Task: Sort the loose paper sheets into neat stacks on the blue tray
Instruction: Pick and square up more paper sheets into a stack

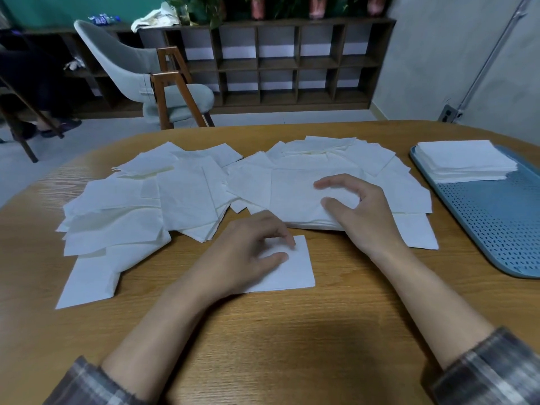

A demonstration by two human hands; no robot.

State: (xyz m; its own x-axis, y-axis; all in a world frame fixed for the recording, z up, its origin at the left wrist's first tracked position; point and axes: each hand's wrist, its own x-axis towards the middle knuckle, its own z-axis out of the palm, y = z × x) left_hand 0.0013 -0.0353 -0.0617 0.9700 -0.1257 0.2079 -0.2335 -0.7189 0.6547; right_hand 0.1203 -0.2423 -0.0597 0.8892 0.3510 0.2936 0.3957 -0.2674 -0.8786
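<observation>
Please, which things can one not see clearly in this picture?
Tray: head view, the right frame edge cuts it off.
Stack on it: head view, sheets too thin to count.
Right hand: head view, fingers blurred; pinching a sheet or not, unclear.
Single sheet: head view, left hand covers its left part.
Loose sheets: head view, overlap hides lower ones.
</observation>
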